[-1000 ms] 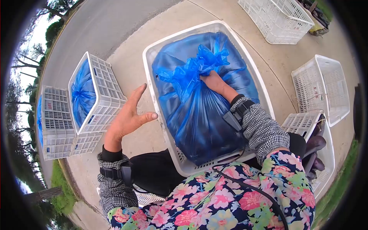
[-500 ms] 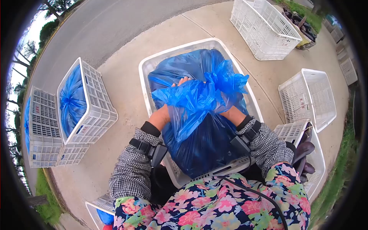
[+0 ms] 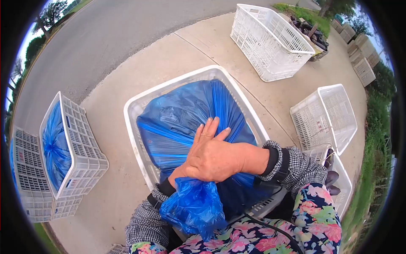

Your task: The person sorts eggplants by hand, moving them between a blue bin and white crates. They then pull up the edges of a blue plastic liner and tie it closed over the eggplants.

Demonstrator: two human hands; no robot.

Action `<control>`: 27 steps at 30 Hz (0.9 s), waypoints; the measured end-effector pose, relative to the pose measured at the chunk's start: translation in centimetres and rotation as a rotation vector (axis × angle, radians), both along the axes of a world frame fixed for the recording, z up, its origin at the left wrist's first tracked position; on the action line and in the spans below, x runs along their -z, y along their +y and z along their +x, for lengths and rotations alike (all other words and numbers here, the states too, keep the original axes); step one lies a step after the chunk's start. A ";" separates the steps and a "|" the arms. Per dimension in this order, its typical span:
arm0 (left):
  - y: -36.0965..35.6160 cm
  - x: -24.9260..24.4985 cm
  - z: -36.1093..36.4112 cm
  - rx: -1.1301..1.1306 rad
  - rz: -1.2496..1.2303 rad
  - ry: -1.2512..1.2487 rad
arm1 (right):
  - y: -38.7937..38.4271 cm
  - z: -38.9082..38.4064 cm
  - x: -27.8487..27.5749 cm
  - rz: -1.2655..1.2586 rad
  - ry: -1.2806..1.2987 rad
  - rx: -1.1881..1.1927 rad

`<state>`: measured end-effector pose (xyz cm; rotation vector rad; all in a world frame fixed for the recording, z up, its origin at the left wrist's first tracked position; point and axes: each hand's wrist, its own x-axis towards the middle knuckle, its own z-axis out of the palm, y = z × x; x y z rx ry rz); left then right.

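A full blue plastic bag (image 3: pixel 173 112) fills a white plastic crate (image 3: pixel 146 167) in front of me. My right hand (image 3: pixel 218 161) is closed round the bag's gathered neck, crossing over my left hand. The loose end of the bag (image 3: pixel 194 207) hangs from beneath my right fist, towards my body. My left hand (image 3: pixel 204 134) rests on the bag with fingers stretched out, pointing away from me. Its back is partly covered by the right hand. Pleats in the plastic run from both hands across the bag.
On the left, a crate (image 3: pixel 91 158) holds another tied blue bag (image 3: pixel 55 146), beside stacked crates (image 3: pixel 31 169). A white crate (image 3: pixel 270 51) stands at the back, near a dark heap (image 3: pixel 311 34). On the right are another crate (image 3: pixel 330 114) and one with dark purple eggplants (image 3: pixel 332 182).
Both hands have come together and crossed, with the right over the left. The bag's loose top, spread over the hands before, is now gathered and hangs down towards me. The view has shifted.
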<state>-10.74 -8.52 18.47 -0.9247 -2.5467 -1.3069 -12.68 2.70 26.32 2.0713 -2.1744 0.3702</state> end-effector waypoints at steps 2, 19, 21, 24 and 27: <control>1.2 7.7 -1.8 0.075 0.005 -0.129 | 0.2 -0.7 -1.1 0.126 0.035 0.045; -0.6 4.3 -1.3 0.214 0.915 -1.032 | 7.1 -5.5 4.1 -0.664 -1.680 1.226; -0.5 3.9 -1.3 0.179 0.903 -1.097 | 10.9 -6.2 2.4 -0.679 -1.511 1.242; -0.7 3.6 -1.5 0.181 0.874 -1.141 | 8.9 -0.9 -2.5 -0.416 -1.068 0.925; -0.6 -2.7 0.9 -0.212 0.856 -1.313 | 3.8 1.9 -3.0 -0.155 -0.513 0.199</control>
